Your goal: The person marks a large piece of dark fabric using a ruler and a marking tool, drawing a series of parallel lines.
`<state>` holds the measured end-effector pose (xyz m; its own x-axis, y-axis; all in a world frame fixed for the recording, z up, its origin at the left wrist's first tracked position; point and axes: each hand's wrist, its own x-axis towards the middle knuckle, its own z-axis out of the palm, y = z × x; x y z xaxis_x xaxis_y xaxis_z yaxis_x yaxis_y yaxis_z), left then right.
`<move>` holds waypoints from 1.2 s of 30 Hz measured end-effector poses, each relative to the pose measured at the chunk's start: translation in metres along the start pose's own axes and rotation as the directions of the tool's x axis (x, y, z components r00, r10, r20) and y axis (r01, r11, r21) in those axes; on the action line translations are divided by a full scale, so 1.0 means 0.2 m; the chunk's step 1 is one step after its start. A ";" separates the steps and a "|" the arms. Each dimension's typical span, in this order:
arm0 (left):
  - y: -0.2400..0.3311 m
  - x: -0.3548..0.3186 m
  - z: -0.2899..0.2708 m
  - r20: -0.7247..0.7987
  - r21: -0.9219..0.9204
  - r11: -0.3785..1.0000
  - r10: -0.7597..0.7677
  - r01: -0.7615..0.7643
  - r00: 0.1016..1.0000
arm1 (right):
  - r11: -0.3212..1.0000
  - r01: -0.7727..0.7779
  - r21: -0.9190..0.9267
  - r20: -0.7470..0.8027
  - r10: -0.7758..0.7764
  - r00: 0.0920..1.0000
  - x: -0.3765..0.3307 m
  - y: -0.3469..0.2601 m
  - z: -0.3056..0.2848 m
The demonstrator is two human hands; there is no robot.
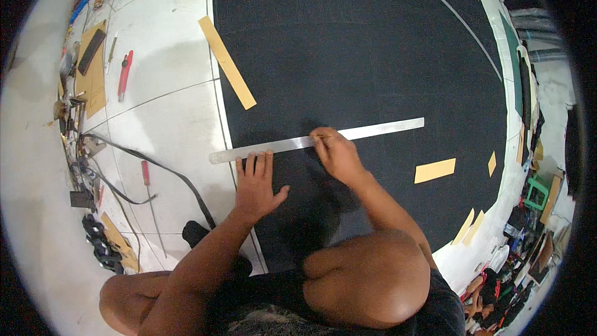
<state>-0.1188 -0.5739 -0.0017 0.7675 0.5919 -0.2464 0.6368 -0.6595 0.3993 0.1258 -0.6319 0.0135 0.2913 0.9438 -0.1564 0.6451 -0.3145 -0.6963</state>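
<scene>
- In the head view, a long, straight, flat strip of silver metal (385, 128) lies across a broad sheet of black cloth (354, 56), its left end reaching past the cloth's edge over the white floor (165, 109).
- The left hand (254, 186) lies palm down and grasps nothing; its spread fingertips press at the metal strip's near edge, the thumb out to the right.
- The right hand (337, 154) is at the strip's middle, fingers drawn together in a pinch; whether something small sits between them cannot be told.
- Beyond the left hand, a long pale-yellow flat piece (227, 62) slants across the cloth's left part; a shorter pale-yellow rectangle (435, 170) lies right of the right hand.
- On the floor to the left are a red-handled cutter (125, 74) and a narrow black strap (163, 165).
</scene>
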 end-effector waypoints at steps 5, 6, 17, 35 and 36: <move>0.00 -0.01 0.01 -0.004 0.000 1.000 0.003 -0.003 1.000 | 0.981 -0.195 -0.019 -0.101 0.192 0.976 -0.06 0.11 -0.14; 0.00 0.00 0.02 -0.002 -0.004 1.000 0.004 -0.004 1.000 | 0.978 -0.208 -0.031 -0.126 0.203 0.971 -0.07 0.14 -0.15; 0.00 0.00 0.03 0.053 0.037 0.999 -0.010 0.008 0.999 | 0.979 -0.198 -0.045 -0.243 0.181 0.953 -0.08 0.18 -0.15; -0.02 0.01 0.06 0.048 0.067 0.998 0.015 -0.019 0.999 | 0.900 0.346 -0.267 -0.066 -0.375 0.925 0.06 -0.15 0.30; -0.03 0.00 0.08 0.021 0.092 0.995 0.039 -0.040 0.999 | 0.894 0.369 -0.254 0.033 -0.373 0.927 0.09 -0.20 0.38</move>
<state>-0.1216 -0.5784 -0.0188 0.7929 0.5560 -0.2494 0.6094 -0.7226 0.3263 0.0516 -0.5951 -0.0151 0.0059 0.9957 0.0920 0.8638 0.0412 -0.5021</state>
